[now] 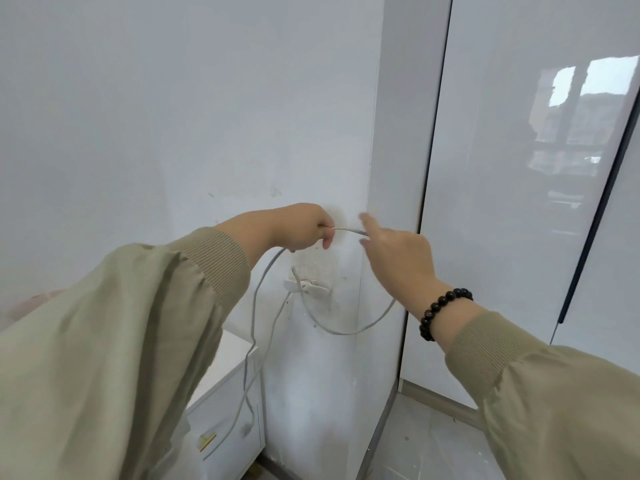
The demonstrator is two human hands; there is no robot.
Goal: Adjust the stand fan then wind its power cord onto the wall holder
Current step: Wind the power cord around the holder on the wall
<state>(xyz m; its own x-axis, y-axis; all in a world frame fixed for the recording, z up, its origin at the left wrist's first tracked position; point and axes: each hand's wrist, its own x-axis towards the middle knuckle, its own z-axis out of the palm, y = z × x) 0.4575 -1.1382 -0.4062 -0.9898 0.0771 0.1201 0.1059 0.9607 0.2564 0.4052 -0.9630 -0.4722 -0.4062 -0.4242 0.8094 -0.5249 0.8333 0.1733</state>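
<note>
Meanwhile, the left hand (298, 226) pinched the grey power cord (346, 329) just above the white wall holder (306, 287), a loop sagging below it, while the right hand (398, 252), fingers loosely spread, held nothing beside the glossy wardrobe (519, 202).

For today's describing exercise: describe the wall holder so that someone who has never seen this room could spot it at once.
Find the corner where the white wall meets the glossy wardrobe. Low on the wall beside it, above a white cabinet, sits the wall holder, a small white bracket. It alone juts out, and the grey cord loops under it.
</note>
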